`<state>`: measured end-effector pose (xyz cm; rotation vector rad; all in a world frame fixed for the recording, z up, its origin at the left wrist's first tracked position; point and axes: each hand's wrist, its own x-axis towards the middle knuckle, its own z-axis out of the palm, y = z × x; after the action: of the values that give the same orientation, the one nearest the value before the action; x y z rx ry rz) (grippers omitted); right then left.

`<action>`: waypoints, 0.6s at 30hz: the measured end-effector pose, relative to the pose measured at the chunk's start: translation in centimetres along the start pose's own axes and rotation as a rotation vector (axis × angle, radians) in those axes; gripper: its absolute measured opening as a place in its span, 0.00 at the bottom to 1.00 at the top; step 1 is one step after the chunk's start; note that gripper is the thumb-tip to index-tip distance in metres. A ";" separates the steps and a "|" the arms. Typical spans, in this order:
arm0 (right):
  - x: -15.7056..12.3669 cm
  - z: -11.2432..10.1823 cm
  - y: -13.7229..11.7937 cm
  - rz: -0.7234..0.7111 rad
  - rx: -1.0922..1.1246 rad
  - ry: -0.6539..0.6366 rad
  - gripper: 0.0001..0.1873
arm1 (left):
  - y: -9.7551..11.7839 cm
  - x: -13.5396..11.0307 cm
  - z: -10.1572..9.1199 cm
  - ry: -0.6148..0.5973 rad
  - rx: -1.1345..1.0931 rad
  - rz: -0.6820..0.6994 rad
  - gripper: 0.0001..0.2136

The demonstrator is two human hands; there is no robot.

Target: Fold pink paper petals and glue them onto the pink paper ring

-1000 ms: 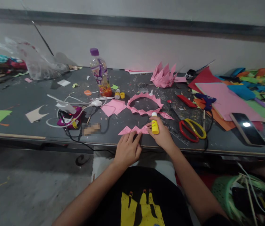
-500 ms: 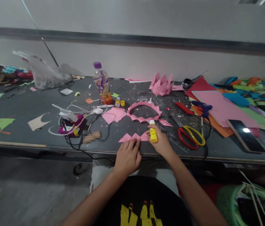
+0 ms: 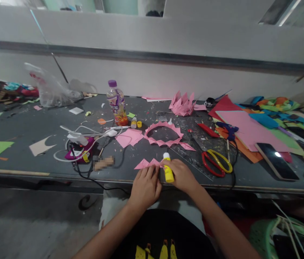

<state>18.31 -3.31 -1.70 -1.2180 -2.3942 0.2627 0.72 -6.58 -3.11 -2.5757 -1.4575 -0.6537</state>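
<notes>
My right hand (image 3: pixel 181 175) is closed around a small yellow glue bottle (image 3: pixel 168 171) with a white cap, held upright at the table's near edge. My left hand (image 3: pixel 145 187) lies beside it, fingers stretched flat and pressing on a folded pink paper strip (image 3: pixel 146 163) of zigzag points. Just beyond lies a pink folded paper ring (image 3: pixel 164 134) like a crown, and a flat pink sheet (image 3: pixel 130 137) to its left. A bunched pink paper piece (image 3: pixel 182 103) stands near the wall.
Red and yellow scissors (image 3: pixel 216 162), a blue glue gun (image 3: pixel 228 128), a phone (image 3: pixel 276 161) and stacked coloured paper (image 3: pixel 251 131) lie to the right. A drink bottle (image 3: pixel 116 104), white cables (image 3: pixel 87 135) and paper scraps lie to the left. A green basket (image 3: pixel 276 233) sits below at the right.
The view has tilted up, so the table sits lower in the picture. Both hands have drawn slightly nearer the table edge, still on the pink strip and the glue bottle.
</notes>
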 end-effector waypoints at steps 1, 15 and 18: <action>0.0 0.0 0.0 0.015 -0.006 -0.004 0.25 | -0.1 -0.1 0.0 0.008 -0.015 0.005 0.19; -0.2 0.0 -0.3 0.001 -0.031 -0.062 0.27 | -0.8 -0.3 0.5 0.074 -0.125 0.051 0.19; -0.2 0.1 -0.2 -0.010 -0.029 -0.058 0.27 | -0.7 -0.3 0.4 0.067 -0.147 0.037 0.19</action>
<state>18.17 -3.62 -1.79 -1.2267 -2.4611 0.2646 0.09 -6.36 -3.68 -2.6527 -1.3868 -0.8640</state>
